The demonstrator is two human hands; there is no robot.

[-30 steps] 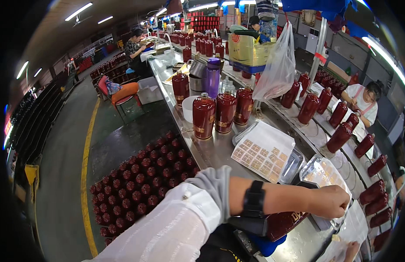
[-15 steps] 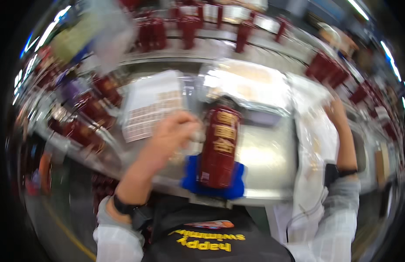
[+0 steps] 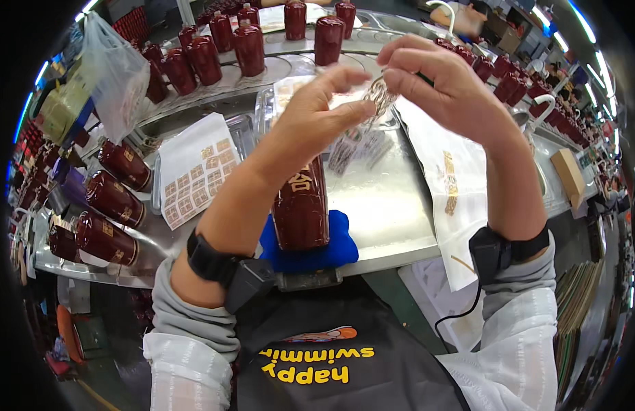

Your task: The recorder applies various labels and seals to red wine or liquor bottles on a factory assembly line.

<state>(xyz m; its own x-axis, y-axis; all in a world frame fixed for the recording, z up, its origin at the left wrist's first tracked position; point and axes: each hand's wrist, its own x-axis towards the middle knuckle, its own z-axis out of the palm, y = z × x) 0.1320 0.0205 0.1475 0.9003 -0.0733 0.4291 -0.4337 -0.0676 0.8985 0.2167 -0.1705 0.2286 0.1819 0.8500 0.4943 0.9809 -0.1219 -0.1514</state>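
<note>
Above the metal table, my right hand (image 3: pixel 434 85) pinches a thin, clear strip with gold lettering (image 3: pixel 381 96), which looks like a sticker. Close to its left edge is my left hand (image 3: pixel 317 103), thumb and fingers apart; the thumb tip meets or overlaps the strip. Beneath my hands a dark red bottle (image 3: pixel 300 219) with gold characters lies on a blue cloth (image 3: pixel 341 243), its upper part hidden by my left hand and forearm. A blurred, see-through patterned shape (image 3: pixel 358 149) appears below the strip; I cannot tell whether it is a reflection.
To the left lies a white sheet of small gold-brown stickers (image 3: pixel 201 178). A long white sheet (image 3: pixel 454 178) with gold lettering hangs over the table's right part. Several red bottles (image 3: pixel 105 236) lie at left; others (image 3: pixel 249 51) stand along the back. A plastic bag (image 3: pixel 115 75) hangs at far left.
My right hand has come from the long white sheet to above the bottle, now with the gold-lettered strip. My left hand has risen from beside the bottle to meet it.
</note>
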